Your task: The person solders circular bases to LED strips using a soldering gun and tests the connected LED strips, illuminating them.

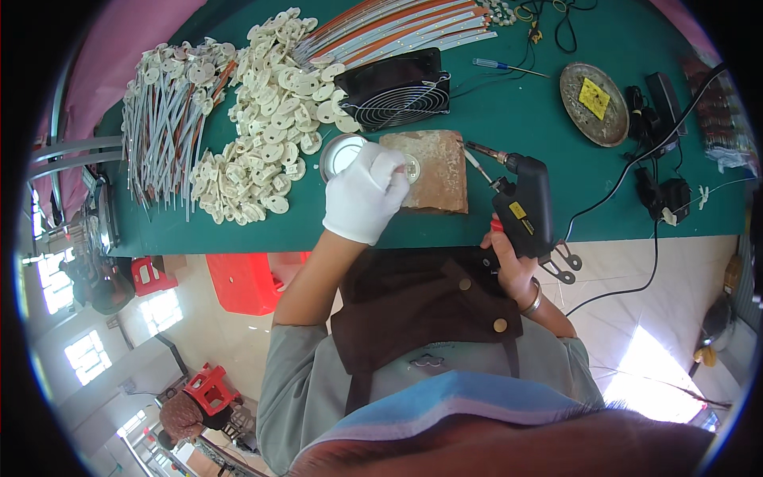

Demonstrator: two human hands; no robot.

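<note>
My left hand (366,195), in a white glove, is closed with its fingers pinched at the left side of a reddish-brown brick (443,171). A small round cream disc (412,169) lies on the brick, right against the gloved fingers; what the fingertips hold is hidden. Partly behind this hand sits a round tin (327,156) with white inside. My bare right hand (514,269) grips the handle of a black soldering gun (528,203) with a red trigger. Its tip and thin feed tube point left toward the brick, apart from the disc.
Cream discs (274,119) are heaped at left, beside bundled strips (163,127). More strips (413,32) lie at the back. Behind the brick stands a black fan (395,91). Rightward are a screwdriver (509,67), a round dish (574,119) with a yellow sponge (594,98), and a trailing black cable (628,171).
</note>
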